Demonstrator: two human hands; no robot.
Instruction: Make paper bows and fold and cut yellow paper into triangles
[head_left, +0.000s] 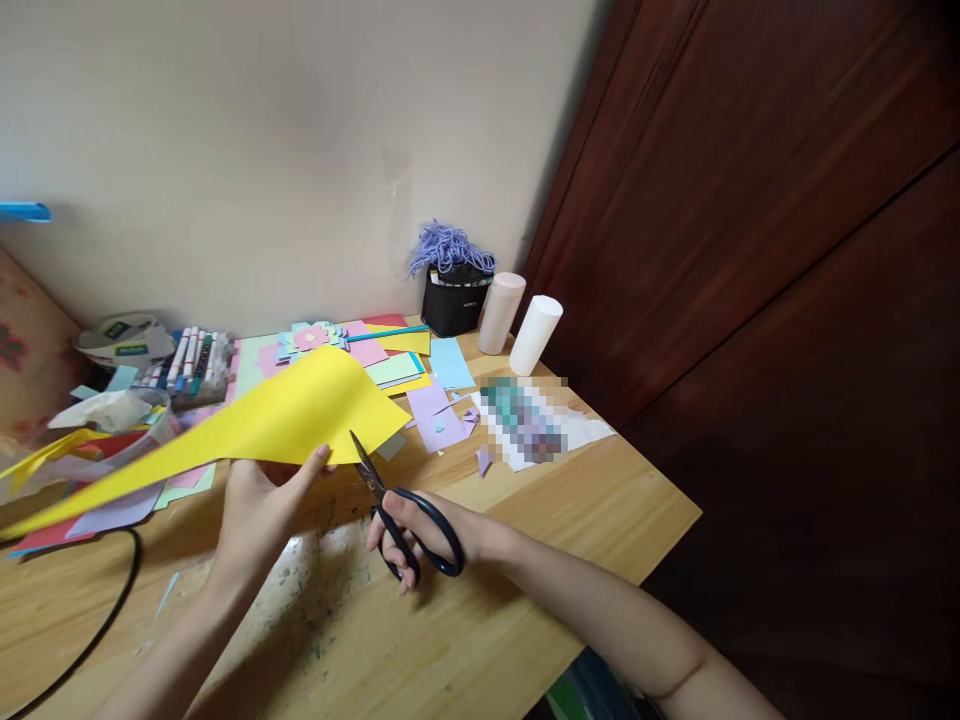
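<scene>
A large sheet of yellow paper [300,410] is held above the table by my left hand [274,495], thumb on top and fingers hidden beneath. The sheet curves and stretches far to the left. My right hand [401,535] grips the dark handles of a pair of scissors [369,472]. Their blades point up and left and meet the sheet near its right end, one blade showing over the yellow surface. Whether the second blade lies under the paper I cannot tell.
Behind are a paper flower [309,338], coloured sheets [451,363], markers [191,358], a black pouch [454,300] with purple yarn and two white cylinders [536,335]. Purple scraps [435,410] lie right of the sheet. A black cable [124,590] curves at left; a dark wooden panel [750,250] borders the right.
</scene>
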